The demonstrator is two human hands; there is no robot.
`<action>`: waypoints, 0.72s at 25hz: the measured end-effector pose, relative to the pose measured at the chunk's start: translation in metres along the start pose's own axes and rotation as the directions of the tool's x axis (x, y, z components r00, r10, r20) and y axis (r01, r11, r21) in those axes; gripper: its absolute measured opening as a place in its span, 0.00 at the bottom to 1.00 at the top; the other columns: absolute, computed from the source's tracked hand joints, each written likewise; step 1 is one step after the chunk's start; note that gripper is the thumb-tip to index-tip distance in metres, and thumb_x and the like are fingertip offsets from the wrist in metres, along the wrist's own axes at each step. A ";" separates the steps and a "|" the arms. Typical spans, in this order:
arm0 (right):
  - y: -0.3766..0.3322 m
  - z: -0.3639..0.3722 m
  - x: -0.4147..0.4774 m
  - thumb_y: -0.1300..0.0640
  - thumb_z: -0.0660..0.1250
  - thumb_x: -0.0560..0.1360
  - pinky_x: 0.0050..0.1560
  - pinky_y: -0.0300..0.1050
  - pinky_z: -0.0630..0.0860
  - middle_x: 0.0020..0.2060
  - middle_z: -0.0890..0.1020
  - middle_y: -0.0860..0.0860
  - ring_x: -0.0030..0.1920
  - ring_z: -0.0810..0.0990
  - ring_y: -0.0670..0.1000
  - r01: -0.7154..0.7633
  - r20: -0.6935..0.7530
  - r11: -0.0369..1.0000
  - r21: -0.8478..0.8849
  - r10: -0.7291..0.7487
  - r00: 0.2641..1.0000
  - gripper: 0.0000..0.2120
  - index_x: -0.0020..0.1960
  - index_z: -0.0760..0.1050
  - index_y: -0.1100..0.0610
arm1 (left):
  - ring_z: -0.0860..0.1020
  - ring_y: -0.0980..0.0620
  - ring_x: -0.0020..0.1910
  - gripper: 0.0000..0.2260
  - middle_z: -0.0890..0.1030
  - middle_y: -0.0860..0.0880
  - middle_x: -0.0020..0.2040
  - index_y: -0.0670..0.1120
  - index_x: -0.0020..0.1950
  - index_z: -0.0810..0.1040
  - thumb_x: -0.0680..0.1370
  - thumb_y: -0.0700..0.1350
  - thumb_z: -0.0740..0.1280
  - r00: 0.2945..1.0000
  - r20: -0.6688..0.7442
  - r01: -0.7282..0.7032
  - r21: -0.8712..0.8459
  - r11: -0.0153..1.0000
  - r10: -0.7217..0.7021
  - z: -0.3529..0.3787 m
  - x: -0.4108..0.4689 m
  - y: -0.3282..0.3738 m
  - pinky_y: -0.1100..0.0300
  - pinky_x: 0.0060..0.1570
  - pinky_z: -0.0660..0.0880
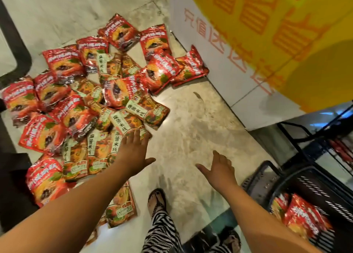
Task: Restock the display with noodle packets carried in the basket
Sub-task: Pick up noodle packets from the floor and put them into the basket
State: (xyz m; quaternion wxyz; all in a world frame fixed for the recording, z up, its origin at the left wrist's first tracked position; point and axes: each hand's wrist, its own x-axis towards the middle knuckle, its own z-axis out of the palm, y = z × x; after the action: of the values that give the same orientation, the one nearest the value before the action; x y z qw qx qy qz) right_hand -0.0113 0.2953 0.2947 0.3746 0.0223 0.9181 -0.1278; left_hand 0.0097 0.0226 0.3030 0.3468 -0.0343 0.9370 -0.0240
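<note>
Several red and orange-brown noodle packets (pixel 80 100) lie spread in a loose pile on a pale marble-like surface (pixel 191 123) at the left. My left hand (pixel 133 151) reaches out flat, fingers straight, its fingertips over the near edge of the pile at an orange packet (pixel 126 123). My right hand (pixel 219 168) hovers open over the bare surface to the right, holding nothing. A black plastic basket (pixel 315 191) stands at the lower right with a few red packets (pixel 303 214) inside.
A white and yellow sign board (pixel 257 43) with red characters rises at the right behind the pile. Black wire racking (pixel 324 138) stands beside the basket. My sandalled foot (pixel 157 199) and striped trouser leg show below. A dark frame (pixel 17 48) borders the left.
</note>
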 end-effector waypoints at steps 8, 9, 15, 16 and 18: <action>-0.077 -0.020 0.051 0.33 0.59 0.76 0.70 0.54 0.63 0.74 0.63 0.58 0.73 0.61 0.61 0.002 0.059 0.997 -0.079 0.003 0.998 0.42 0.79 0.51 0.57 | 0.47 0.40 0.80 0.42 0.46 0.38 0.80 0.45 0.81 0.45 0.78 0.69 0.55 0.984 0.047 0.175 -0.121 0.977 -0.171 -0.008 0.022 -0.090 0.46 0.77 0.51; -0.080 -0.027 0.065 0.33 0.60 0.76 0.69 0.54 0.65 0.74 0.64 0.59 0.72 0.63 0.61 -0.016 0.048 0.997 -0.078 0.020 0.999 0.42 0.78 0.52 0.58 | 0.47 0.40 0.80 0.42 0.46 0.38 0.80 0.45 0.81 0.45 0.78 0.69 0.55 0.983 0.049 0.183 -0.121 0.976 -0.179 -0.009 0.029 -0.093 0.46 0.77 0.51; -0.082 -0.071 0.156 0.33 0.60 0.76 0.67 0.52 0.66 0.72 0.67 0.59 0.71 0.65 0.61 -0.084 0.068 0.991 -0.105 0.092 0.993 0.42 0.78 0.54 0.58 | 0.45 0.40 0.80 0.42 0.44 0.39 0.80 0.45 0.81 0.41 0.78 0.69 0.54 0.968 0.170 0.209 -0.149 0.966 -0.183 -0.030 0.107 -0.095 0.45 0.77 0.50; -0.081 -0.081 0.173 0.33 0.60 0.76 0.67 0.52 0.67 0.72 0.67 0.59 0.71 0.65 0.61 -0.089 0.081 0.990 -0.109 0.098 0.992 0.42 0.78 0.54 0.58 | 0.45 0.40 0.80 0.42 0.44 0.39 0.80 0.46 0.81 0.40 0.78 0.68 0.55 0.965 0.185 0.218 -0.158 0.963 -0.187 -0.039 0.125 -0.095 0.45 0.77 0.50; -0.078 -0.107 0.210 0.33 0.61 0.76 0.66 0.53 0.67 0.71 0.68 0.60 0.71 0.65 0.62 -0.094 0.091 0.992 -0.083 0.102 0.991 0.41 0.77 0.55 0.59 | 0.48 0.40 0.80 0.42 0.46 0.38 0.80 0.46 0.81 0.41 0.78 0.68 0.55 0.961 0.189 0.231 -0.158 0.960 -0.200 -0.059 0.164 -0.094 0.45 0.77 0.51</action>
State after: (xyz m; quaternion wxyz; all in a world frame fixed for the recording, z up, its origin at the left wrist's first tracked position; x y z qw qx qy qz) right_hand -0.2459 0.2349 0.2390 0.4245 0.0465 0.9012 -0.0739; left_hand -0.1485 -0.0834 0.2479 0.4170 -0.1694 0.8926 0.0253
